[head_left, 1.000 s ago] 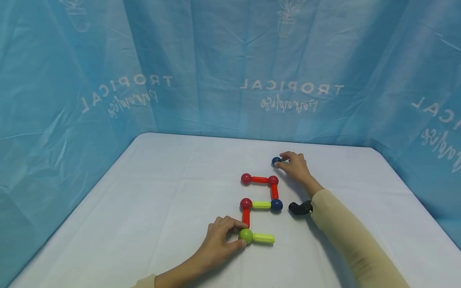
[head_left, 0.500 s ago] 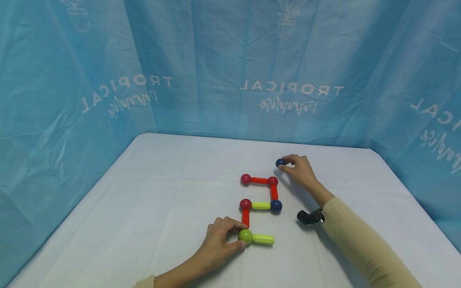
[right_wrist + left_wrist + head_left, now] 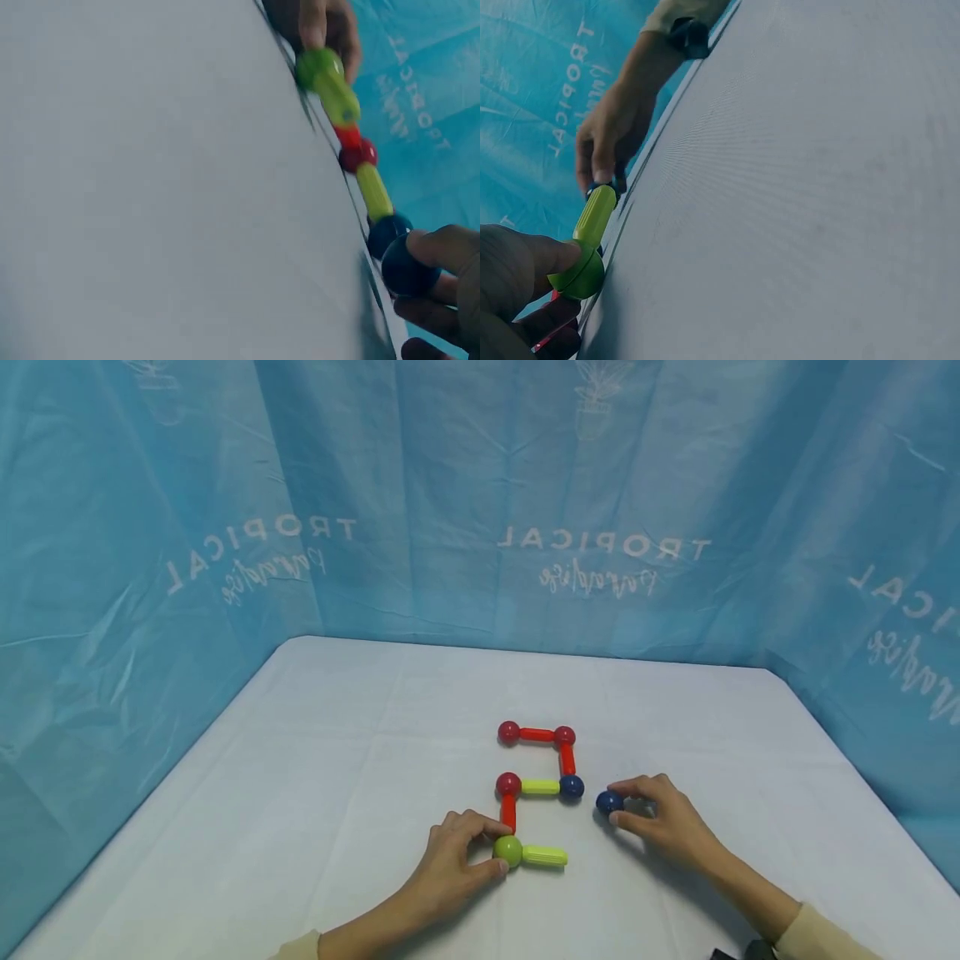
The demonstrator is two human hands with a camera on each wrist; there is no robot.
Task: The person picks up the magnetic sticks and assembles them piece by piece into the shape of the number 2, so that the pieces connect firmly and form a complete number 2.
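A zigzag of balls and rods lies on the table. My left hand (image 3: 459, 860) pinches its green ball (image 3: 507, 852) between thumb and fingers at the near left corner. From that ball a yellow-green rod (image 3: 545, 857) points right with a free end, and a red rod (image 3: 508, 814) runs back to a red ball (image 3: 508, 784). Another yellow-green rod (image 3: 540, 787) links this to a blue ball (image 3: 572, 787). Right of the zigzag, my right hand (image 3: 667, 822) pinches a loose blue ball (image 3: 610, 802) between thumb and fingers, also large in the right wrist view.
The zigzag's far part has a red rod (image 3: 567, 758), a red ball at the corner (image 3: 565, 737), another red rod (image 3: 537, 735) and an end red ball (image 3: 508, 732). A white cloth covers the table (image 3: 360, 760). Blue printed curtains (image 3: 465, 510) hang behind and at the sides.
My right hand has brought the loose blue ball from the far side of the table toward me and slightly right. The left hand stays on the green ball; the zigzag keeps its shape.
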